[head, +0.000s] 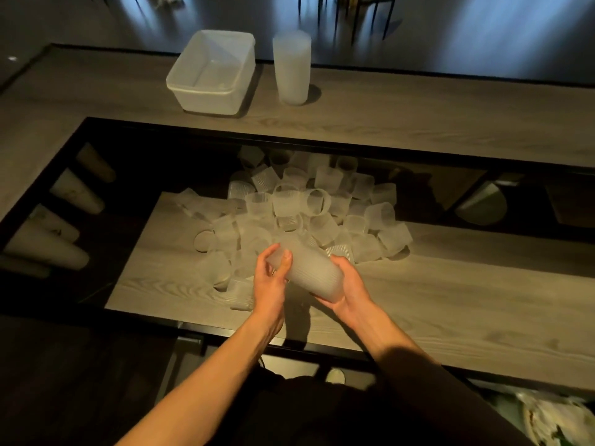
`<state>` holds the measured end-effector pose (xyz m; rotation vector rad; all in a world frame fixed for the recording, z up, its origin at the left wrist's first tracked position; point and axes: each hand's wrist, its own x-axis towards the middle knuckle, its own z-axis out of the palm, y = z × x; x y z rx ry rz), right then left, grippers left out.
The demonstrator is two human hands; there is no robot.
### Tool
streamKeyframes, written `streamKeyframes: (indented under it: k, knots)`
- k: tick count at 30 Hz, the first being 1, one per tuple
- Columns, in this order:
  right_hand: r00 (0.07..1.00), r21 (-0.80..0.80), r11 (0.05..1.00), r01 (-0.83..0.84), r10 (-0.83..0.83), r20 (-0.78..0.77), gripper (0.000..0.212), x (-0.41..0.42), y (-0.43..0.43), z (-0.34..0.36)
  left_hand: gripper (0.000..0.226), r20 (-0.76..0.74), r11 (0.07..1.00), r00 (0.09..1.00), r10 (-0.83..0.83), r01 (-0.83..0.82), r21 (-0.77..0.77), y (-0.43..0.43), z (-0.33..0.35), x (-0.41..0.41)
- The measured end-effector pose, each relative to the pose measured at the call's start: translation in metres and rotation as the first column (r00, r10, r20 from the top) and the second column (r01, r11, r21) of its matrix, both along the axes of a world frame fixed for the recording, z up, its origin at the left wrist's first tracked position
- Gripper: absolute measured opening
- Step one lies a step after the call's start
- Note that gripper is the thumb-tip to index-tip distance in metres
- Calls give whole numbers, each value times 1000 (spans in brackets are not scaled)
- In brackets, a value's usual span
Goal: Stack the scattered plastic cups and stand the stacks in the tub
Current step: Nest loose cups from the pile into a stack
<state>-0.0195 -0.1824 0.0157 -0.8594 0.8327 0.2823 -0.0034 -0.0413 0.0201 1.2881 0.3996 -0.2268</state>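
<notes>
A heap of several translucent ribbed plastic cups (309,207) lies scattered on the lower wooden surface. I hold a short stack of nested cups (310,273) on its side just in front of the heap. My right hand (346,284) grips its wide end from below and the right. My left hand (272,278) holds its narrow end, thumb and fingers curled round it. The white plastic tub (193,86) sits on the upper counter at the back with nothing in it. A tall finished stack of cups (292,67) stands upright on the counter just right of the tub.
A black frame (289,141) edges the sunken wooden surface (450,300). Pale paper cones (74,191) lie in a dark compartment at left. A light rounded object (481,206) sits in the dark recess at right. Chair legs stand beyond the counter.
</notes>
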Motion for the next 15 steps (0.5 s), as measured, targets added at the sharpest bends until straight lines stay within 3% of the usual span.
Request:
streamKeyframes:
  k: [6,15]
  knots:
    - [1000,39,999,-30,30,0,26,2,-4,0,61,-19,1000,1000,-16,16,24,-6,-3,-6]
    - [984,-106,986,-129,141,107,33,2,-12,-7,67,25,984,990,-138,134,119,-6,0,-3]
